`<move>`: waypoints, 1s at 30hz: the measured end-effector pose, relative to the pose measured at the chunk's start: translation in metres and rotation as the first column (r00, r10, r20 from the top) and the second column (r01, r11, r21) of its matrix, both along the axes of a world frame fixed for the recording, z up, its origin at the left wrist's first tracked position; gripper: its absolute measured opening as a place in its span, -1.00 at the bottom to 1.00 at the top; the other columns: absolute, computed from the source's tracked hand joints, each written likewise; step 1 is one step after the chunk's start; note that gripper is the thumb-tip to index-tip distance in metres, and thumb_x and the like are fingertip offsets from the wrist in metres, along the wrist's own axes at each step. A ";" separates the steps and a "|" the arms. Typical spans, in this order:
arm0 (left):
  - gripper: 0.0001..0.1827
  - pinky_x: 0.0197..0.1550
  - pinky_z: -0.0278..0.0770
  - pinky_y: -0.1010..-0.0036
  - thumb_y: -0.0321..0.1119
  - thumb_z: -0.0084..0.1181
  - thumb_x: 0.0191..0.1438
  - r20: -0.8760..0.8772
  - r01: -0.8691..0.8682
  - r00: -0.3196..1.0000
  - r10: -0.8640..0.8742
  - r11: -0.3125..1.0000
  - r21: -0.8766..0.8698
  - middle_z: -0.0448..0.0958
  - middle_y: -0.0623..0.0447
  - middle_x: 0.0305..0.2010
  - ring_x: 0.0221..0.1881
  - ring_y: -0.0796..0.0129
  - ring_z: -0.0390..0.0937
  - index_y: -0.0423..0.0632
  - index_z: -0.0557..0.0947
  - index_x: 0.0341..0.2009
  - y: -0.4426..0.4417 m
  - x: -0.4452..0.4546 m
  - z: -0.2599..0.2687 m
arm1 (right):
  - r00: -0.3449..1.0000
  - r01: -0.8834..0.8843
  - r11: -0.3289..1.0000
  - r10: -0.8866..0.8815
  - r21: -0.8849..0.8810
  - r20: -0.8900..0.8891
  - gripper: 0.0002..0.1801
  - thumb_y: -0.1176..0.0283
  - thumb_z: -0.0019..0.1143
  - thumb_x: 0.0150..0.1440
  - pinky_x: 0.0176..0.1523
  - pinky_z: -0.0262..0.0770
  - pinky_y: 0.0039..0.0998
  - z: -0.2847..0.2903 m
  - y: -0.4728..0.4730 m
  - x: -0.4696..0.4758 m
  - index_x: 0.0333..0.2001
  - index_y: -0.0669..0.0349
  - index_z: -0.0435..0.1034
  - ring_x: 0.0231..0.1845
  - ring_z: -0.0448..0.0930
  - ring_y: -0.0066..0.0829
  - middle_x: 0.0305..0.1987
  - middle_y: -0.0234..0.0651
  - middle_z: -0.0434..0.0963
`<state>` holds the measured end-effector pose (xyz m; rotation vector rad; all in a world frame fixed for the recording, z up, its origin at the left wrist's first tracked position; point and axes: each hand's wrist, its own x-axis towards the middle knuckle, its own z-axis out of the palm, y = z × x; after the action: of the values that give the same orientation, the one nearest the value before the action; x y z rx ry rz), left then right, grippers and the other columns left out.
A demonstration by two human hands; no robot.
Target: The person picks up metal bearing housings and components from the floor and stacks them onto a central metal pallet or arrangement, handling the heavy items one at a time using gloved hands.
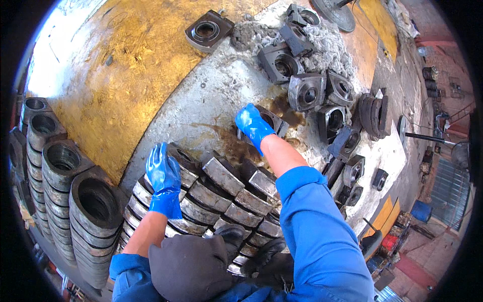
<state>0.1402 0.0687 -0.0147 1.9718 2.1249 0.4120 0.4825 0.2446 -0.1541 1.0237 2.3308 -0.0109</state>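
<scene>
Both hands wear blue rubber gloves. My left hand [163, 171] lies flat, fingers extended, over the upper left of the stacked metal blocks [222, 171], beside a block with a round bore [182, 155]. My right hand [249, 117] is closed at the left edge of a dark square metal housing [277, 122] with a round hole, on the stained grey surface; its fingertips are hidden, so whether it grips the housing I cannot tell. More bored metal housings [307, 92] lie to the right of that hand.
Tall columns of bored blocks [96, 204] stand at the left. A lone housing [207, 31] sits by the yellow sheet [139, 64]. Grey fibrous waste [328, 49] lies among the housings at upper right. A round-based stand [402, 132] and a blue drum [421, 211] are farther right.
</scene>
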 end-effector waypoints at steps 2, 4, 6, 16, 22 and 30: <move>-0.43 0.48 0.38 -0.09 -0.32 0.21 0.28 -0.013 -0.017 1.000 0.017 1.000 0.002 0.57 -0.32 0.40 0.42 -0.27 0.49 -0.10 0.57 0.39 -0.004 -0.004 0.002 | 0.999 0.035 0.998 -0.036 -0.055 -0.005 -0.74 0.29 0.17 0.24 0.01 0.60 -0.07 -0.001 0.011 -0.008 -0.21 -0.06 0.80 -0.07 0.81 -0.16 -0.11 -0.27 0.84; -0.42 0.48 0.39 -0.10 -0.32 0.21 0.28 -0.016 -0.028 0.999 0.028 1.000 0.005 0.57 -0.32 0.40 0.42 -0.27 0.49 -0.10 0.57 0.39 -0.002 -0.002 0.006 | 0.965 0.252 0.957 -0.259 -0.141 -0.036 -0.71 0.30 0.14 0.27 0.07 0.65 -0.04 -0.003 0.022 0.001 -0.13 -0.04 0.80 0.00 0.81 -0.11 -0.02 -0.23 0.82; -0.42 0.48 0.38 -0.10 -0.31 0.21 0.27 -0.003 -0.004 1.000 0.004 1.000 0.011 0.57 -0.31 0.40 0.42 -0.27 0.49 -0.10 0.57 0.39 0.004 0.002 -0.001 | 0.902 0.409 0.898 -0.424 -0.160 -0.076 -0.66 0.34 0.08 0.33 0.20 0.70 -0.04 0.010 0.032 0.026 0.02 -0.01 0.76 0.13 0.79 -0.06 0.15 -0.18 0.77; -0.43 0.47 0.37 -0.11 -0.29 0.19 0.31 -0.006 -0.012 1.000 0.012 1.000 -0.005 0.56 -0.30 0.41 0.42 -0.28 0.49 -0.09 0.57 0.40 -0.001 -0.001 0.000 | 0.839 0.544 0.802 -0.520 -0.245 0.161 -0.46 0.19 0.61 -0.13 0.19 0.75 -0.06 0.109 -0.004 0.105 0.00 0.04 0.74 0.18 0.76 0.00 0.13 -0.05 0.76; -0.41 0.49 0.37 -0.11 -0.27 0.20 0.28 0.019 -0.063 0.998 0.064 0.997 -0.049 0.55 -0.31 0.42 0.42 -0.28 0.49 -0.07 0.58 0.40 0.004 0.004 0.005 | 0.582 0.707 0.612 -0.788 -0.355 -0.199 -0.56 0.44 0.31 0.10 0.29 0.62 0.07 0.006 -0.029 0.203 0.11 0.16 0.64 0.24 0.66 0.24 0.18 0.16 0.68; -0.42 0.47 0.43 -0.06 -0.29 0.23 0.25 -0.017 -0.083 0.996 0.082 0.996 -0.034 0.59 -0.29 0.38 0.39 -0.26 0.52 -0.04 0.61 0.38 0.003 -0.002 0.010 | 0.438 0.712 0.432 -0.889 -0.554 -0.131 -0.50 0.40 0.37 -0.04 0.20 0.64 -0.04 0.012 -0.052 0.216 0.04 0.27 0.65 0.12 0.74 0.12 0.02 0.12 0.76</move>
<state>0.1385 0.0716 -0.0049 1.8796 2.2138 0.3728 0.6985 0.1928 -0.1424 1.9606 1.7061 -1.1950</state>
